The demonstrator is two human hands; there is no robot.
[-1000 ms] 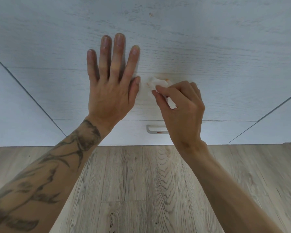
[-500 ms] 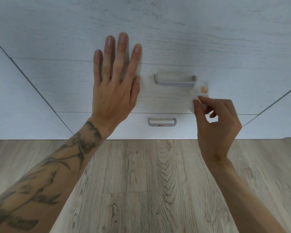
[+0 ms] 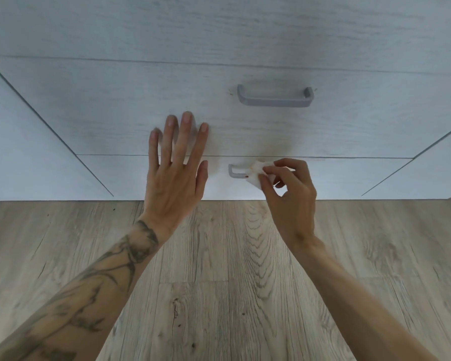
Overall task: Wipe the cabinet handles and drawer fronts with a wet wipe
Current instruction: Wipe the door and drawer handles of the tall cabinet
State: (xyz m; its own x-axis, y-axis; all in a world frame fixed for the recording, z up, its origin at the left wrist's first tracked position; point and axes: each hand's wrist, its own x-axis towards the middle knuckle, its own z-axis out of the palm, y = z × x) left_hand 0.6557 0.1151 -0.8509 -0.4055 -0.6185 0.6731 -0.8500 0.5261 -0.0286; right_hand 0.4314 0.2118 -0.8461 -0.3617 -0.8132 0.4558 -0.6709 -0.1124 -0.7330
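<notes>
A pale wood-grain cabinet with stacked drawers fills the upper view. The middle drawer front [image 3: 141,108] carries a grey bar handle [image 3: 274,99]. The bottom drawer front [image 3: 130,175] has a smaller grey handle [image 3: 235,172] with a small red mark on it. My right hand [image 3: 289,194] pinches a crumpled white wet wipe [image 3: 257,174] against that lower handle, hiding its right part. My left hand [image 3: 176,173] is spread with straight fingers over the seam between the two drawers, left of the lower handle; whether it touches the fronts is unclear.
Light wood-look plank floor [image 3: 219,282] runs below the cabinet base. Neighbouring cabinet fronts stand at the left [image 3: 24,152] and right [image 3: 443,162], set off by dark gaps. A top drawer front [image 3: 219,27] lies above.
My right hand moved the wipe from the right end of the middle handle down to the bottom drawer's handle. My left hand slid lower on the fronts. The view shifted lower.
</notes>
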